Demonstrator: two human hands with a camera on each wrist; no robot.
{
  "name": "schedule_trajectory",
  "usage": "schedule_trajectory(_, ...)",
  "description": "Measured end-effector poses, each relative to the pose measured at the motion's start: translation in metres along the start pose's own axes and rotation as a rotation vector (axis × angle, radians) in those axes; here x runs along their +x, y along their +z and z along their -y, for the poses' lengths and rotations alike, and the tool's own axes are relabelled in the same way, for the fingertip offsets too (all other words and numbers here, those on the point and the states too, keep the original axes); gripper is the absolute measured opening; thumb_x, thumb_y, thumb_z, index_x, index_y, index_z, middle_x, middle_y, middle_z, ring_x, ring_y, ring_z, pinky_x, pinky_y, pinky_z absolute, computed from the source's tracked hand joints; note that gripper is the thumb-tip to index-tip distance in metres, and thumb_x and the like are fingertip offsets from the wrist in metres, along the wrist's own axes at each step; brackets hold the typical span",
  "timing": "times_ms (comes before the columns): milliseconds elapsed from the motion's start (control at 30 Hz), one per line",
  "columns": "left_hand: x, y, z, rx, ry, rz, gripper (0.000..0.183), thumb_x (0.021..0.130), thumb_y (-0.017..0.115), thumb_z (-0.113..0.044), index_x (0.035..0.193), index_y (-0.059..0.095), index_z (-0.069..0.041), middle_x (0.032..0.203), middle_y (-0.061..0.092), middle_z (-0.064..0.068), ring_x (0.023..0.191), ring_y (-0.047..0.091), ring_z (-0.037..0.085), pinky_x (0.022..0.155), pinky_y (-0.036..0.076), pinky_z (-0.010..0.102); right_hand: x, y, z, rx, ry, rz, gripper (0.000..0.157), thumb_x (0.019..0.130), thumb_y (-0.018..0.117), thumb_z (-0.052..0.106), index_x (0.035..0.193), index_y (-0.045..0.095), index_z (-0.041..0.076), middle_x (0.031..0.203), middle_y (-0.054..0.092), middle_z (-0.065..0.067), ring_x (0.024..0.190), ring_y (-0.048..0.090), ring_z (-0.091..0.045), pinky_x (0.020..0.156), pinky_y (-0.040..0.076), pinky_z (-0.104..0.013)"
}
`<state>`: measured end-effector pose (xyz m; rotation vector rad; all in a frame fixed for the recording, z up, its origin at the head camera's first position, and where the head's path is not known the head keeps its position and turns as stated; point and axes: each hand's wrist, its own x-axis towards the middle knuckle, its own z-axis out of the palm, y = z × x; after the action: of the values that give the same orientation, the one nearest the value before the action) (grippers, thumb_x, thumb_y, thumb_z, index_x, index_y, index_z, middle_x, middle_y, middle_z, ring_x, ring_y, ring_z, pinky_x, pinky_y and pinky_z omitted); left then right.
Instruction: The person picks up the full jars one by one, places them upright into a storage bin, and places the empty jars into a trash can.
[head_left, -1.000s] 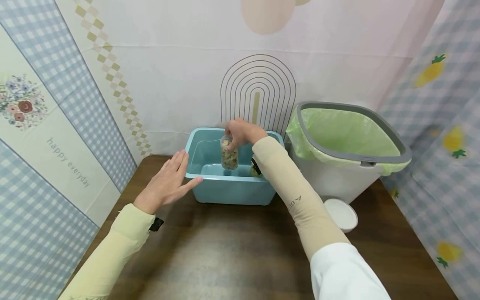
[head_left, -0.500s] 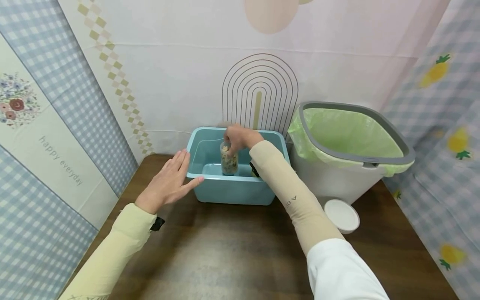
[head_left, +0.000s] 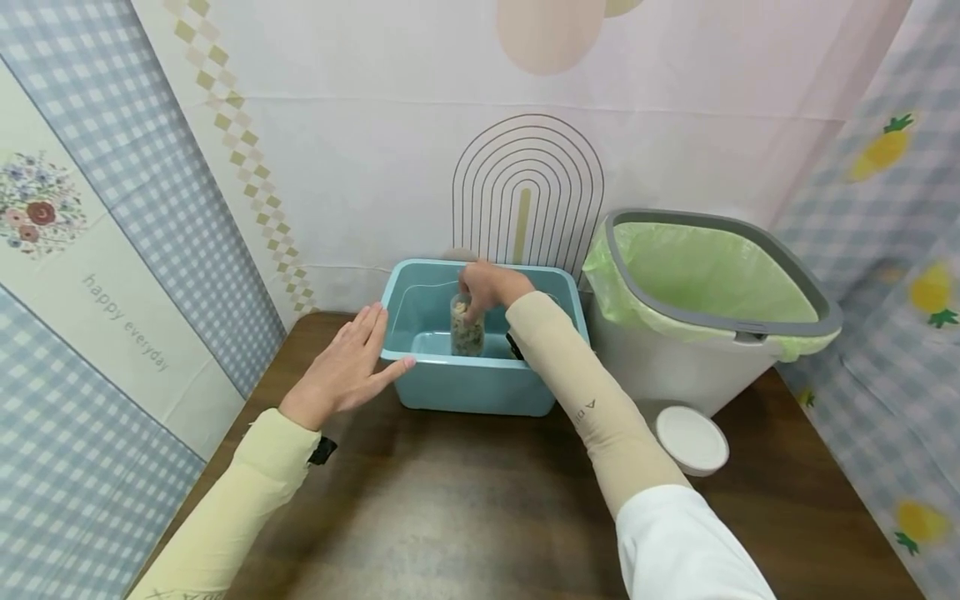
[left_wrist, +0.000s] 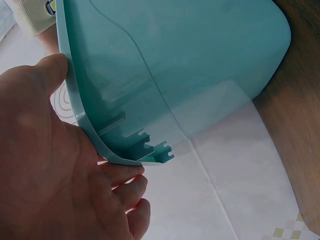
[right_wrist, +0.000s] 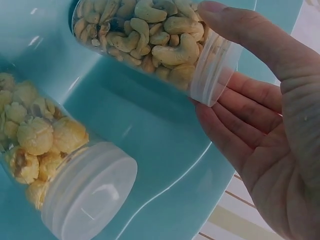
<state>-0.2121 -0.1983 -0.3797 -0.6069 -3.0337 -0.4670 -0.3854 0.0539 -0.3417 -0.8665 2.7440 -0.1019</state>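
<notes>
Popcorn jar (right_wrist: 37,135) is already sitting in the blue bin (head_left: 476,388) mid-frame, cashew jar (right_wrist: 165,40) is looking nearly settled there too, but the right hand's (head_left: 491,286) curled fingers are gripping it, so release isn't happening yet; left hand (head_left: 341,367) is bracing the bin's left side, fingers straight

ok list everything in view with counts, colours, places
tub: 1, blue, on table
nut jar: 1, clear, in tub
popcorn jar: 1, clear, in tub beside nut jar
bin: 1, white-grey, right of tub
bag: 1, green, lining bin
lid or pot: 1, white, before bin
table: 1, brown, underneath
cloths: several, white or blue-checked, around
wristbands: 2, black, on wrists
sleeves: 3, yellow, beige, white, on arms
left hand: 1, bare, at tub rim
right hand: 1, bare, holding nut jar
</notes>
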Motion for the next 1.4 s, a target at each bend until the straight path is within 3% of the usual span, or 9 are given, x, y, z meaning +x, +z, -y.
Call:
schedule_trajectory(333,-0.002,0.002,-0.005,-0.006,0.012,-0.008,0.095,0.109,0.045,-0.058,0.166,0.009,0.009,0.176,0.008,0.028,0.165,0.009,0.044,0.134,0.012,0.059,-0.002,0.009,-0.001,0.007,-0.008,0.032,0.050,0.089,0.087,0.033,0.126,0.070,0.004,0.126,0.068,-0.010,0.103,0.061,-0.021,0.088,0.057,-0.038)
schedule_trajectory(500,-0.001,0.003,-0.004,-0.008,0.013,-0.008,0.097,0.108,0.046,-0.059,0.166,0.009,0.009,0.176,0.008,0.027,0.165,0.009,0.042,0.135,0.012,0.058,0.001,0.007,0.002,-0.010,-0.003,0.052,0.033,0.087,0.088,0.037,0.088,0.065,0.013,0.083,0.055,0.002,0.072,0.045,-0.013,0.065,0.042,-0.030)
schedule_trajectory(633,-0.002,0.002,-0.002,-0.008,0.000,0.008,0.097,0.108,0.045,-0.061,0.167,0.007,0.007,0.177,0.005,0.025,0.166,0.006,0.041,0.135,0.010,0.057,0.004,0.001,0.008,-0.034,-0.004,0.082,0.053,0.089,0.085,0.041,0.068,0.042,0.019,0.063,0.027,0.005,0.057,0.023,-0.011,0.057,0.026,-0.029)
schedule_trajectory(733,-0.003,0.001,-0.001,-0.005,-0.011,0.017,0.098,0.108,0.043,-0.062,0.167,0.006,0.007,0.177,0.004,0.025,0.166,0.005,0.042,0.135,0.009,0.058,0.001,-0.006,0.012,-0.028,-0.007,0.074,0.047,0.091,0.083,0.041,0.072,0.047,0.017,0.065,0.030,0.004,0.060,0.024,-0.012,0.059,0.028,-0.030)
schedule_trajectory(833,-0.003,0.001,0.000,-0.007,-0.007,0.015,0.098,0.109,0.043,-0.062,0.167,0.006,0.007,0.177,0.004,0.026,0.166,0.005,0.042,0.135,0.009,0.059,-0.009,-0.016,0.016,-0.008,-0.003,0.042,0.033,0.092,0.082,0.039,0.097,0.069,0.009,0.082,0.050,0.002,0.072,0.038,-0.012,0.068,0.039,-0.029)
schedule_trajectory(967,-0.002,0.000,0.000,-0.016,0.001,0.005,0.097,0.109,0.043,-0.062,0.167,0.006,0.007,0.177,0.005,0.026,0.165,0.006,0.044,0.134,0.009,0.059,-0.022,-0.032,0.021,-0.015,-0.007,0.012,0.055,0.097,0.077,0.038,0.136,0.066,0.000,0.113,0.060,-0.006,0.094,0.049,-0.016,0.085,0.047,-0.032)
schedule_trajectory(1067,-0.001,-0.001,-0.001,-0.018,-0.007,0.008,0.097,0.109,0.043,-0.062,0.167,0.006,0.007,0.177,0.004,0.026,0.166,0.005,0.043,0.135,0.009,0.059,-0.029,-0.043,0.024,-0.029,-0.010,0.004,0.058,0.101,0.072,0.040,0.140,0.063,-0.001,0.127,0.064,-0.014,0.111,0.060,-0.023,0.099,0.054,-0.036)
schedule_trajectory(1167,-0.001,-0.001,-0.002,-0.020,-0.019,0.022,0.098,0.109,0.042,-0.063,0.167,0.005,0.006,0.177,0.003,0.026,0.166,0.004,0.044,0.135,0.008,0.059,-0.036,-0.054,0.027,-0.030,-0.012,-0.007,0.063,0.101,0.070,0.041,0.148,0.058,0.000,0.148,0.061,-0.016,0.137,0.058,-0.030,0.113,0.052,-0.044)
schedule_trajectory(1400,0.000,-0.001,-0.004,-0.034,-0.023,0.025,0.099,0.108,0.042,-0.064,0.167,0.005,0.007,0.177,0.002,0.026,0.165,0.003,0.045,0.134,0.008,0.061,-0.054,-0.078,0.036,-0.054,-0.008,0.002,0.065,0.103,0.067,0.043,0.151,0.054,0.001,0.156,0.056,-0.016,0.143,0.054,-0.031,0.118,0.049,-0.045)
